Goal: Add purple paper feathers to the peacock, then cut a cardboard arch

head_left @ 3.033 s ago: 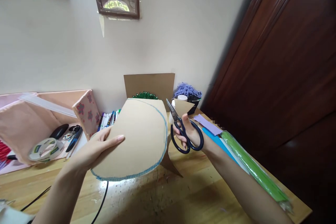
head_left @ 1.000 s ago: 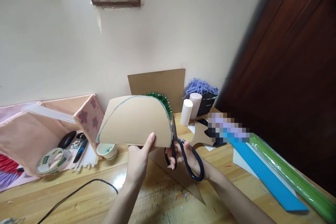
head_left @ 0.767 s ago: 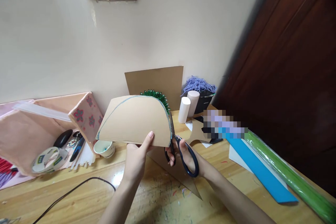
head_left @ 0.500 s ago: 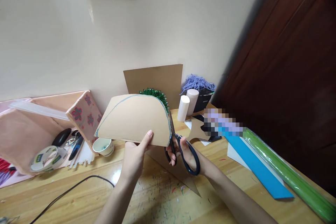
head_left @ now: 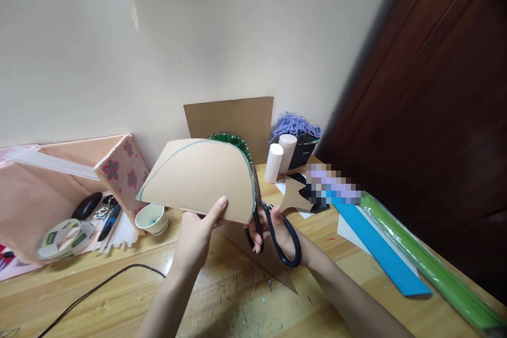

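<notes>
Pinching cardboard [head_left: 198, 179], turned since earlier, between left fingers [head_left: 219, 208]; right fingers [head_left: 257, 246] clasp scissors [head_left: 259, 203] at its edge.

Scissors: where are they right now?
In the head view, the scissors are just right of centre, in the person's right grip, blades at the right edge of the cardboard sheet.

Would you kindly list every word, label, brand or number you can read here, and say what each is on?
No text can be read with certainty.
Black box: white marking, too small to read.
Tape roll: printed labels, too blurred to read.
White cup: small print, too blurred to read.
Held cardboard: blue drawn line, no lettering visible.
</notes>
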### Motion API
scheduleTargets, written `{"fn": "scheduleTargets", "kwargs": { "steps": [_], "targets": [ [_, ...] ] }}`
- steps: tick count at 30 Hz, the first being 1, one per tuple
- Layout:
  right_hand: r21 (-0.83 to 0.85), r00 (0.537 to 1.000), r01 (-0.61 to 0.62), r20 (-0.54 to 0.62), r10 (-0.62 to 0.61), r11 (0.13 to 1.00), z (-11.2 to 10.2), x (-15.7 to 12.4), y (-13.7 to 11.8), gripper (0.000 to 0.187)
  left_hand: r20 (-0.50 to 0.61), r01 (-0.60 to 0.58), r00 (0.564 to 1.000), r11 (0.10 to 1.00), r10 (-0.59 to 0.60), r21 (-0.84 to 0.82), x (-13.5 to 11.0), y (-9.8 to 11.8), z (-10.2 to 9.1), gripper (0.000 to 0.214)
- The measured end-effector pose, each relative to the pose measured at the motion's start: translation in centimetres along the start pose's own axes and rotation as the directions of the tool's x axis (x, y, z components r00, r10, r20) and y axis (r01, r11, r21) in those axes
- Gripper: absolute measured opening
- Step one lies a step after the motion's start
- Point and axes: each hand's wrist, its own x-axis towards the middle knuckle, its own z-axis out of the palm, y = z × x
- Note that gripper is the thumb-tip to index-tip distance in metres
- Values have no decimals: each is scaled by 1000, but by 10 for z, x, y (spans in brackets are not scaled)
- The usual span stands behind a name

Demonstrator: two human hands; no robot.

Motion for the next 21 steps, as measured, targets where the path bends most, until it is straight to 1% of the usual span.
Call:
{"fn": "scheduleTargets", "kwargs": {
  "steps": [5,12,17,21],
  "targets": [
    [-107,997,61,-32,-65,992,3,-3,-5,75,-10,-6,1000,1000,6,-18,-3,-1,3,59],
    [-246,990,77,-94,-103,966,6,-5,-9,72,-8,48,999,995,-49,-93,-10,2,13,55],
    [-273,979,90,-152,-135,958,9,-5,-10,66,-80,2,997,996,-10,-91,-16,2,21,49],
    [-250,976,69,-183,-118,966,10,-6,-8,62,-76,11,997,995,-19,-102,-17,1,22,51]
  ]
}}
